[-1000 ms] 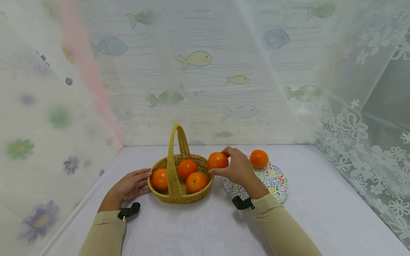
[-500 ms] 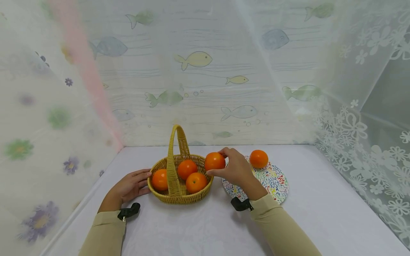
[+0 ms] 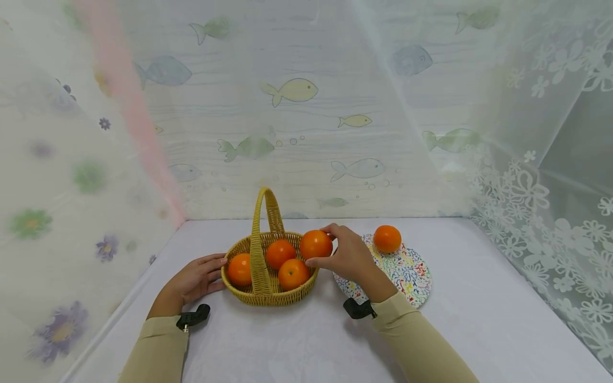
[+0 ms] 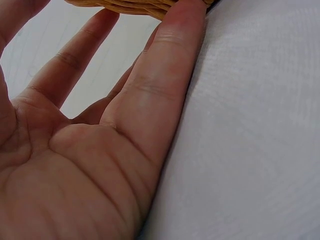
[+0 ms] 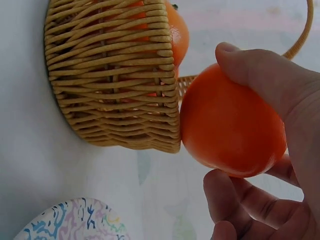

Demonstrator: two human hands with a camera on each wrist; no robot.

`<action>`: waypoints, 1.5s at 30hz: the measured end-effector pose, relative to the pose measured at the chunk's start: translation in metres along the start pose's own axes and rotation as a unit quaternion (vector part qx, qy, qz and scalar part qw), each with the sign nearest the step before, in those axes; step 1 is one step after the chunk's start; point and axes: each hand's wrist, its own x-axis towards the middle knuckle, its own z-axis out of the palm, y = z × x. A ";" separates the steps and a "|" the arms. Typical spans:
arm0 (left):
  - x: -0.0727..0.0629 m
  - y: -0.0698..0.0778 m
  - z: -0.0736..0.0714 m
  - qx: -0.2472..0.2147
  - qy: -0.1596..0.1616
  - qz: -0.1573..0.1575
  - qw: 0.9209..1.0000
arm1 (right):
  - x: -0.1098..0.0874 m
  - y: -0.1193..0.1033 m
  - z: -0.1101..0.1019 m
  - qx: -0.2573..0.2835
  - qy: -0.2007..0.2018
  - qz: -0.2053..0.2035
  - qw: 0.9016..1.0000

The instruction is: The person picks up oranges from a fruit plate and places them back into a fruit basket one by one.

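Note:
My right hand point(image 3: 353, 256) holds an orange point(image 3: 315, 244) between thumb and fingers at the right rim of a yellow wicker basket point(image 3: 280, 300). In the right wrist view the held orange point(image 5: 232, 122) is level with the basket's rim and appears to touch it. Three other oranges lie inside the basket, one of them point(image 3: 239, 269) partly behind the tall handle point(image 3: 258, 255). At the basket's left end my left hand point(image 3: 197, 277) rests on the table with extended fingertips against the wicker. The left wrist view shows these fingers point(image 4: 150, 85) under the basket's woven side point(image 4: 130, 6).
To the right lies a round plate point(image 3: 412, 276) with a colourful squiggle pattern, bearing one orange point(image 3: 387, 239) near its far edge. A white cloth covers the table point(image 3: 287, 346). Sheer printed curtains point(image 3: 306, 133) hang behind and on both sides.
My right hand has moved a little to the left with the orange, from beside the basket's right rim to over it. The left hand and the basket have stayed in place.

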 end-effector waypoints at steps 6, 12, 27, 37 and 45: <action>0.001 -0.002 -0.001 0.009 -0.003 0.001 1.000 | 0.000 0.002 -0.001 0.024 -0.020 0.010 0.999; 0.001 -0.003 -0.002 0.005 0.002 0.000 1.000 | 0.001 0.001 0.000 0.016 -0.035 0.010 0.999; -0.001 0.000 0.000 0.004 0.006 0.001 1.000 | -0.002 -0.008 -0.003 -0.024 -0.056 -0.032 0.998; -0.001 -0.001 0.000 0.001 -0.001 0.004 1.000 | -0.003 -0.009 0.014 -0.037 -0.067 -0.054 0.996; 0.000 0.001 0.001 0.000 0.002 0.001 1.000 | -0.004 -0.006 0.025 -0.046 -0.065 -0.058 0.995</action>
